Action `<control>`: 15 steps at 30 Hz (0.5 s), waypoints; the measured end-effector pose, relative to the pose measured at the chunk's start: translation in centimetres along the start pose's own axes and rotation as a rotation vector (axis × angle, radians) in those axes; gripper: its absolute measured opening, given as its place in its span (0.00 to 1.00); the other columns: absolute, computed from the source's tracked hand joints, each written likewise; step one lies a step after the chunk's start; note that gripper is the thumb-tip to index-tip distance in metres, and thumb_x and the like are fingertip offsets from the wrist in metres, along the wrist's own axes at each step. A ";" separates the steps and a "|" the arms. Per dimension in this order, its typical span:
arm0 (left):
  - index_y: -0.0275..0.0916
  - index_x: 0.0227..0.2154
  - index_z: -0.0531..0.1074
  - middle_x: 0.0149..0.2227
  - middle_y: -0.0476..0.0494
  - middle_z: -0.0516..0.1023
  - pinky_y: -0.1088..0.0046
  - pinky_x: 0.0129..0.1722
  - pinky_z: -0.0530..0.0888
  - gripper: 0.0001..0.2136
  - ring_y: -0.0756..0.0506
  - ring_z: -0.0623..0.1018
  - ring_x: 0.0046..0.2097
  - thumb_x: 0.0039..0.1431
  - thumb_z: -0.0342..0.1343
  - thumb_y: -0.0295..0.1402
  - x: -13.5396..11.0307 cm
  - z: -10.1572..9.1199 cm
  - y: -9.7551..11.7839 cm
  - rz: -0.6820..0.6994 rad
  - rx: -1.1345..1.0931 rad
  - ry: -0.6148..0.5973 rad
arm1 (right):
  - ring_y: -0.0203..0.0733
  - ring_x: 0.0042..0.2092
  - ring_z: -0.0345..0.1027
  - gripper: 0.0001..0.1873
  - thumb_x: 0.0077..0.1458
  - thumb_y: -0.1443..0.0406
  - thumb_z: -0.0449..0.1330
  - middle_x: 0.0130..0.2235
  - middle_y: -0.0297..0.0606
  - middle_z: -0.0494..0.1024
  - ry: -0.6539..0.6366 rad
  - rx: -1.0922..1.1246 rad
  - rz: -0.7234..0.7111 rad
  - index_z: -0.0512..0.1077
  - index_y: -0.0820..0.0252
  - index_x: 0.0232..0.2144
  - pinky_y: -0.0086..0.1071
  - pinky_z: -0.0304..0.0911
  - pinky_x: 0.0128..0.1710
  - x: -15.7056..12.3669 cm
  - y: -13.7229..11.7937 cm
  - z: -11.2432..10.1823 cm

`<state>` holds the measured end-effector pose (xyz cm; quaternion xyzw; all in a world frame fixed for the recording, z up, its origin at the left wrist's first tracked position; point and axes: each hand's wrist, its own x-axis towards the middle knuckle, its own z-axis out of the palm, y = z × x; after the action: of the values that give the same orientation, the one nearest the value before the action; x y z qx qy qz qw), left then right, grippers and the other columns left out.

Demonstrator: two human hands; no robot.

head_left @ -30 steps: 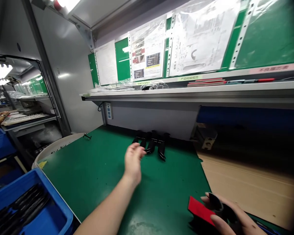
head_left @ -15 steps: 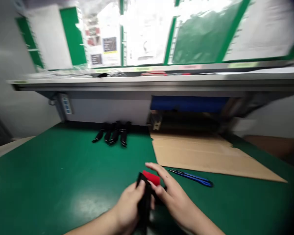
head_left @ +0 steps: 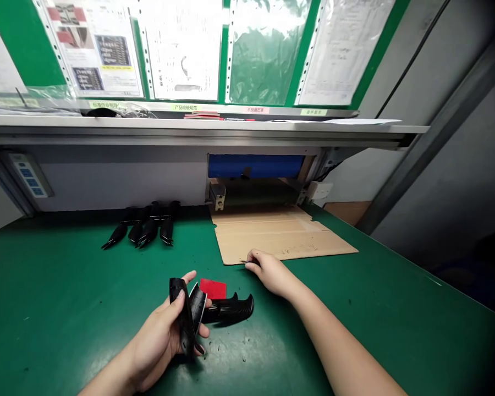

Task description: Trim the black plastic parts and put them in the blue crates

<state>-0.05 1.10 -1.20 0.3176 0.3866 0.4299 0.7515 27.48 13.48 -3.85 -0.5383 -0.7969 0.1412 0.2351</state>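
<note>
My left hand point(head_left: 160, 335) is closed round a black curved plastic part point(head_left: 184, 316), held just above the green mat point(head_left: 66, 308). A second black part point(head_left: 231, 309) and a small red piece point(head_left: 213, 288) lie on the mat right beside it. Near the front edge of a cardboard sheet point(head_left: 276, 234) rests my right hand point(head_left: 268, 270), fingers curled down on the mat. Whether it holds the blue scissors seen earlier is hidden. Several more black parts point(head_left: 146, 230) lie in a row at the back of the bench.
A shelf point(head_left: 190, 127) runs across above the bench, with plastic-sleeved sheets point(head_left: 181, 49) hung on the green board behind it. A power strip point(head_left: 27, 175) sits at the back left. A blue roll point(head_left: 256, 165) lies under the shelf. A grey post point(head_left: 421, 148) stands at right.
My view has swung right and down. My left hand came back from the row of black parts and now grips one. My right hand let go and moved to the cardboard's edge.
</note>
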 end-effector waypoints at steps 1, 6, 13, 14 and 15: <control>0.51 0.62 0.46 0.42 0.38 0.74 0.59 0.36 0.71 0.27 0.41 0.74 0.36 0.63 0.45 0.48 -0.1 0.0 0.1 -0.002 0.046 -0.007 | 0.39 0.33 0.66 0.04 0.62 0.65 0.51 0.32 0.34 0.71 0.014 0.033 -0.018 0.63 0.58 0.35 0.30 0.59 0.33 0.0 -0.5 0.1; 0.38 0.44 0.66 0.31 0.40 0.74 0.67 0.36 0.70 0.18 0.44 0.73 0.35 0.63 0.45 0.46 -0.2 -0.4 0.5 -0.011 0.223 -0.035 | 0.39 0.35 0.65 0.09 0.68 0.62 0.40 0.37 0.38 0.70 0.057 0.169 -0.172 0.58 0.58 0.43 0.32 0.61 0.37 -1.0 -4.7 1.1; 0.35 0.28 0.66 0.23 0.48 0.69 0.78 0.26 0.60 0.15 0.51 0.68 0.25 0.62 0.47 0.42 -0.4 -0.4 1.1 -0.007 0.457 -0.131 | 0.44 0.35 0.58 0.35 0.62 0.41 0.35 0.34 0.40 0.67 0.015 -0.022 -0.581 0.67 0.60 0.44 0.37 0.55 0.37 -3.2 -10.0 1.2; 0.35 0.28 0.66 0.25 0.48 0.69 0.78 0.26 0.60 0.15 0.51 0.68 0.24 0.62 0.48 0.42 -0.5 -0.4 1.2 -0.020 0.457 -0.150 | 0.44 0.34 0.57 0.38 0.59 0.38 0.34 0.33 0.40 0.66 0.016 -0.075 -0.608 0.68 0.60 0.42 0.36 0.54 0.35 -3.2 -10.3 1.3; 0.35 0.29 0.67 0.27 0.47 0.70 0.77 0.26 0.61 0.15 0.51 0.69 0.24 0.61 0.49 0.43 -0.6 -0.3 1.2 -0.038 0.456 -0.169 | 0.43 0.33 0.56 0.41 0.58 0.37 0.32 0.32 0.39 0.66 0.016 -0.123 -0.626 0.69 0.61 0.41 0.36 0.52 0.34 -3.2 -10.5 1.4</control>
<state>-1.00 1.14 -0.18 0.5066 0.4154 0.2891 0.6980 19.47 6.57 -0.74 -0.2812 -0.9290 0.0094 0.2404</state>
